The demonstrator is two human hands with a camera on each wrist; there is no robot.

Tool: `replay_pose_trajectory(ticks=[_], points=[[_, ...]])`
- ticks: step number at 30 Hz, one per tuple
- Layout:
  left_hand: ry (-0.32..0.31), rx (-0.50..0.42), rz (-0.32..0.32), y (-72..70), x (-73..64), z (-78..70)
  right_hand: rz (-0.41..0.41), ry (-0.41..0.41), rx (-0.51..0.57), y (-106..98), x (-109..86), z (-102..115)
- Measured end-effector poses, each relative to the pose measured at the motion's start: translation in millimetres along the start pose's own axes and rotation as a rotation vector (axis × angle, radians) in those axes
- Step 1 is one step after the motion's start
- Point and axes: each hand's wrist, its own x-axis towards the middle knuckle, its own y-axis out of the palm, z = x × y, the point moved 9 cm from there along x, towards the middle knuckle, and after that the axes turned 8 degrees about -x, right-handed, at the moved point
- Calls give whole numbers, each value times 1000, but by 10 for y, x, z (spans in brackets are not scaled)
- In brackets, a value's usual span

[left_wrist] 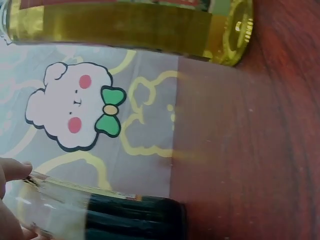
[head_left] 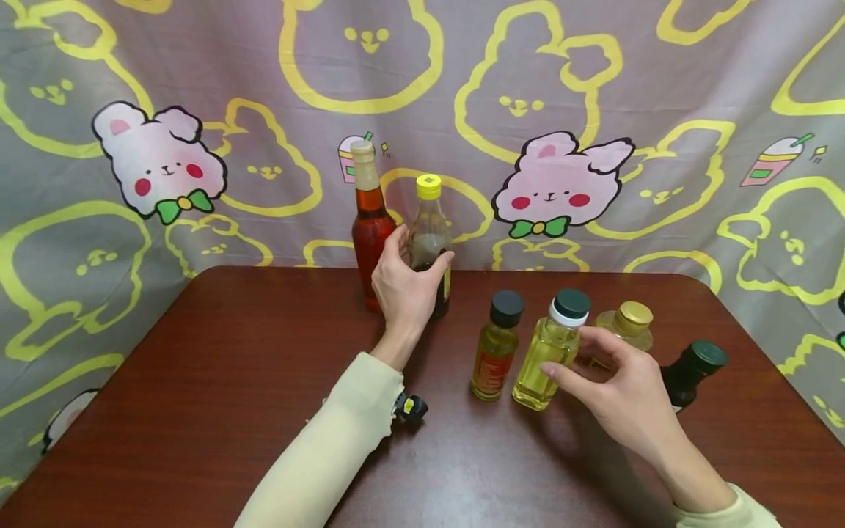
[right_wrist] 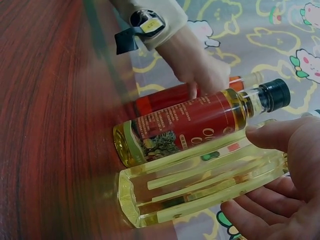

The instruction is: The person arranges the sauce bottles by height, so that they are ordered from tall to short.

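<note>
At the back of the table, my left hand (head_left: 405,290) grips a clear bottle with a yellow cap (head_left: 429,188), half full of dark liquid. In the left wrist view, that dark-liquid bottle (left_wrist: 135,217) stands on the table with the thumb at its side. A tall bottle of red liquid (head_left: 370,235) is just left of the hand. My right hand (head_left: 623,389) holds a bottle of pale yellow oil (head_left: 544,359) with a dark green cap, thumb in front and fingers behind. Close to its left stands a smaller olive oil bottle (head_left: 491,359) with a red label and black cap.
Behind my right hand are a gold-capped bottle (head_left: 630,323) and a dark bottle with a green cap (head_left: 693,370), both partly hidden. A patterned curtain (head_left: 264,66) hangs behind the brown table (head_left: 218,381). A black wrist device (head_left: 412,408) sits at my left sleeve.
</note>
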Motion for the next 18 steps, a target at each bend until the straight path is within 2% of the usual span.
replay_pose_trajectory(ticks=[6,11,15,18], points=[[19,-25,-31,-103,14,-151,-5,-7,2,0,7,2],[69,-51,-54,-208,12,-307,-7,-12,18,5,6,4],[118,-100,-41,-289,-21,-437,-7,-14,20,6,3,4],[135,-141,-3,-327,-74,-516,-9,-16,19,-5,3,12]])
